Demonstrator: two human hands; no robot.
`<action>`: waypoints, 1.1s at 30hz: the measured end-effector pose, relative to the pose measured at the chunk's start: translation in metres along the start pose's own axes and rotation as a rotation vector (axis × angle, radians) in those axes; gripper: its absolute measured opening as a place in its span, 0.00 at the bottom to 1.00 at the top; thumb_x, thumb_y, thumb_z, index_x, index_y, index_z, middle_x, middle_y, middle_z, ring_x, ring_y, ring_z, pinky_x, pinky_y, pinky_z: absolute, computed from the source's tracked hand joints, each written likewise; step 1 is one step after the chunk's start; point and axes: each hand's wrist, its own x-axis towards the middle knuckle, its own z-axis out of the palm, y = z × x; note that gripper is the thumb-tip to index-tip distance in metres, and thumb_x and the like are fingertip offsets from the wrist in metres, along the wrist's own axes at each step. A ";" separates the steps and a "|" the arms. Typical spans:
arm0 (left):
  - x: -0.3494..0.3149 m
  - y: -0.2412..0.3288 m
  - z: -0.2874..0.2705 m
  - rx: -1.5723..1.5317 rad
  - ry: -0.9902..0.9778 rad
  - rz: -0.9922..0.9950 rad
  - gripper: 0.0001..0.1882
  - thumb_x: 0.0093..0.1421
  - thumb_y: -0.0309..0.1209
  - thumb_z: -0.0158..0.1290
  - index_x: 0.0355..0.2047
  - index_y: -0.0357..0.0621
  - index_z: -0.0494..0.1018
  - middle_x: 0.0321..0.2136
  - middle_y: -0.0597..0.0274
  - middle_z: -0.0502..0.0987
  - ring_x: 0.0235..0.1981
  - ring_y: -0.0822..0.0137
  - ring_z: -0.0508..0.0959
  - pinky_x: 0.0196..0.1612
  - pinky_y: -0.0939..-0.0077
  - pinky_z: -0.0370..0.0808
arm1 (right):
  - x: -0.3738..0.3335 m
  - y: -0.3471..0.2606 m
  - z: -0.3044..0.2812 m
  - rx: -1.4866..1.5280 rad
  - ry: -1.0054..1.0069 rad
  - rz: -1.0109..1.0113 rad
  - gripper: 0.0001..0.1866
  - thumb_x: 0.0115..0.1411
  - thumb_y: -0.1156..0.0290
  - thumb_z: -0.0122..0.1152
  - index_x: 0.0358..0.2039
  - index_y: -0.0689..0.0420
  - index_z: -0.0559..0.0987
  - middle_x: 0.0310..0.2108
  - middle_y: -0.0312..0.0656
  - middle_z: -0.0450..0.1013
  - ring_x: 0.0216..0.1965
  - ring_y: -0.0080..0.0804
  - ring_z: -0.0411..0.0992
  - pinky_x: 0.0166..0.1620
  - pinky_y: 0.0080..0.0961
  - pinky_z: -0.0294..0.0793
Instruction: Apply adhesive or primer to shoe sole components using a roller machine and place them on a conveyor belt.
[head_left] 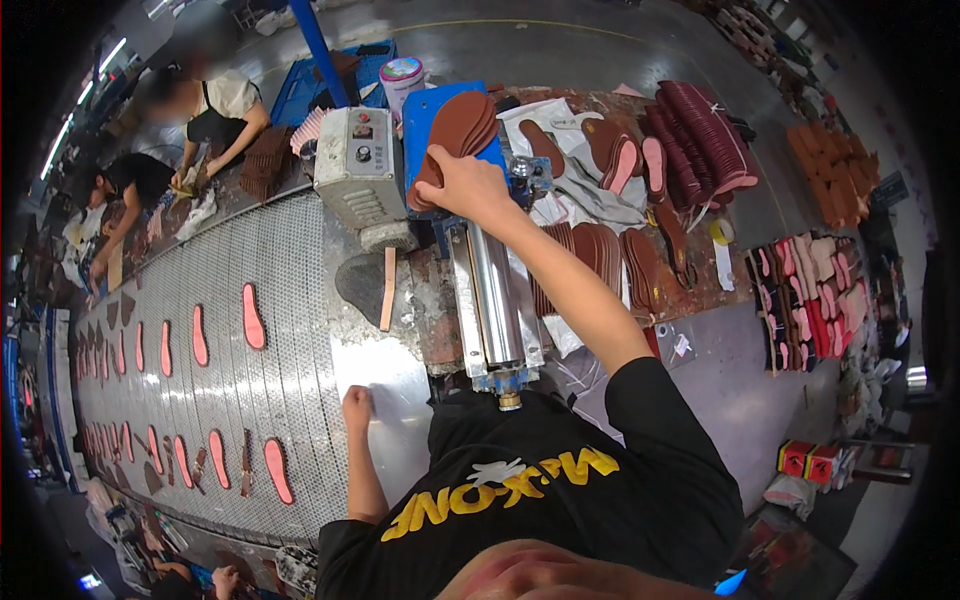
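Note:
My right hand (pixel 468 182) reaches forward and grips a fanned stack of brown insoles (pixel 458 132) that rests on a blue tray (pixel 428 112) behind a metal roller machine (pixel 493 300). My left hand (pixel 357 408) is closed into a fist and rests on the bare metal plate (pixel 385 385) beside the mesh conveyor belt (pixel 270 330). It holds nothing. Several pink insoles (pixel 253 315) lie spaced out on the belt to my left.
A grey control box (pixel 358 165) stands left of the blue tray. More brown and pink insole stacks (pixel 700 130) cover the workbench at right. Two other people (pixel 205 110) work at the belt's far left. Boxes of pink soles (pixel 810 300) sit on the floor at right.

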 end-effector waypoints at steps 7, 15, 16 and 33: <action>0.006 -0.039 0.053 -0.035 -0.568 -0.228 0.11 0.53 0.30 0.49 0.19 0.35 0.70 0.15 0.63 0.71 0.16 0.72 0.69 0.21 0.75 0.67 | -0.013 0.009 -0.010 0.175 0.215 -0.020 0.20 0.49 0.60 0.56 0.43 0.54 0.73 0.27 0.53 0.74 0.27 0.46 0.74 0.28 0.38 0.73; -0.004 -0.042 0.061 -0.106 -0.576 -0.198 0.06 0.47 0.23 0.46 0.17 0.33 0.71 0.15 0.61 0.72 0.22 0.70 0.71 0.30 0.74 0.69 | -0.096 0.087 -0.058 1.191 0.714 0.318 0.07 0.50 0.75 0.44 0.23 0.58 0.72 0.23 0.33 0.66 0.23 0.22 0.66 0.21 0.15 0.67; -0.002 -0.038 0.058 -0.134 -0.579 -0.222 0.07 0.49 0.24 0.47 0.17 0.34 0.71 0.15 0.63 0.71 0.21 0.71 0.69 0.27 0.75 0.67 | -0.114 0.106 -0.062 1.306 0.736 0.382 0.07 0.48 0.76 0.42 0.20 0.57 0.70 0.21 0.33 0.65 0.22 0.21 0.64 0.21 0.15 0.64; 0.056 0.333 0.043 0.039 -0.618 0.766 0.43 0.40 0.36 0.64 0.56 0.42 0.59 0.55 0.50 0.62 0.57 0.50 0.61 0.59 0.65 0.58 | -0.202 0.142 0.039 1.344 0.132 0.650 0.15 0.63 0.54 0.39 0.38 0.51 0.68 0.16 0.30 0.61 0.12 0.14 0.55 0.13 0.13 0.49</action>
